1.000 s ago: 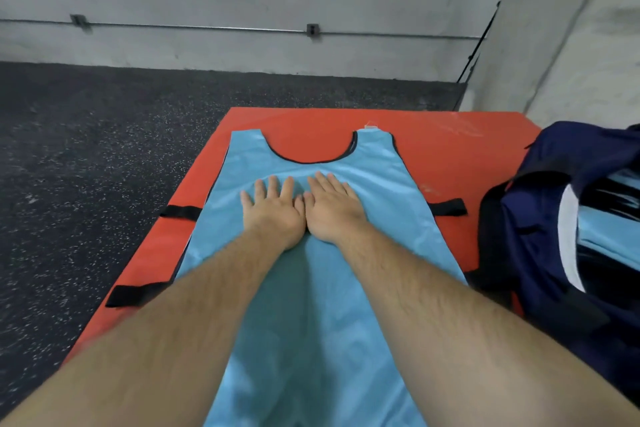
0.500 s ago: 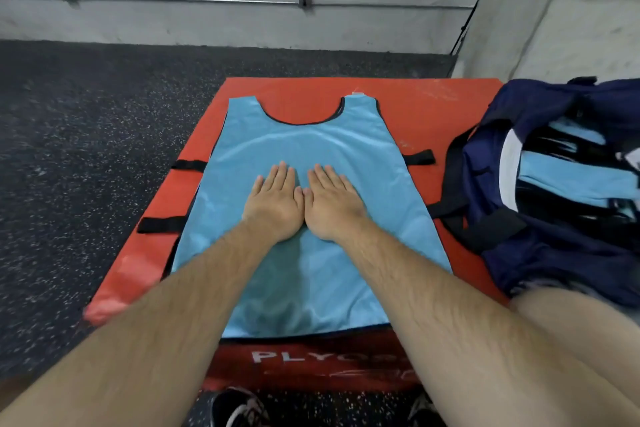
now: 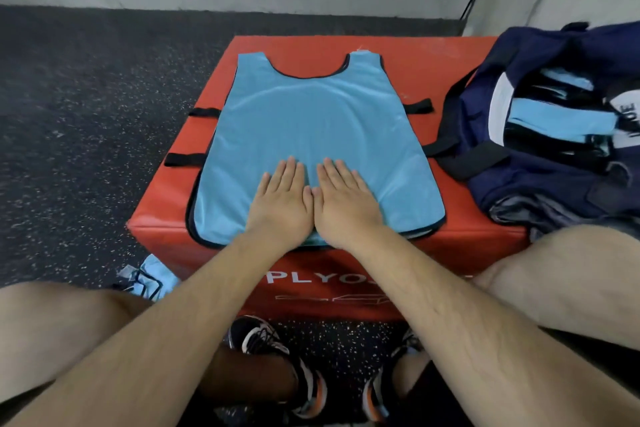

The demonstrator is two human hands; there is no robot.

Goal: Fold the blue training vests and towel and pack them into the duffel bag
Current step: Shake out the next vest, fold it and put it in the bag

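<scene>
A blue training vest [image 3: 311,135] lies flat on a red box [image 3: 450,246] lettered "PLYO", both the left hand [image 3: 282,204] and right hand [image 3: 341,203] pressing it, fingers straight and together; a navy duffel bag [image 3: 540,128] sits alongside.

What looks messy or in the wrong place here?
A crumpled blue cloth lies on the floor by the red box's near left corner, not on the box or in the duffel bag. It looks dropped. The blue vest on the box lies flat under the left hand and right hand.
</scene>
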